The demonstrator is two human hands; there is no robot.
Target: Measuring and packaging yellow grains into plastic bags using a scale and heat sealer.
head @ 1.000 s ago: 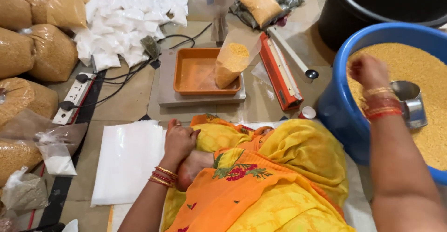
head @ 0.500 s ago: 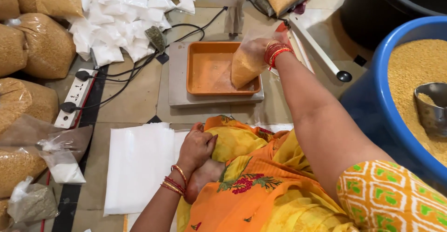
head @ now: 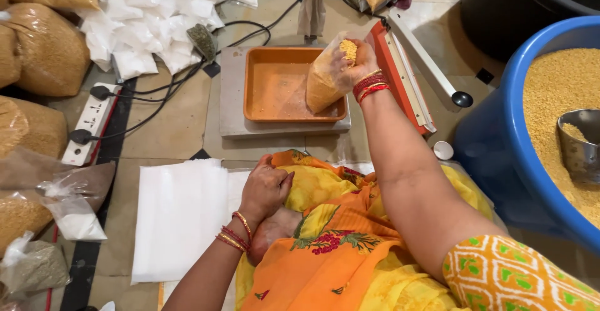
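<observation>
Your right hand had its fingers clenched on the mouth of a clear bag of yellow grain, which stood tilted in the orange tray on the scale. Your left hand lay loosely curled on your knee, grasping nothing, beside a stack of white bags. The blue tub stood at your right.

Bag in tray on scale, tub right
</observation>
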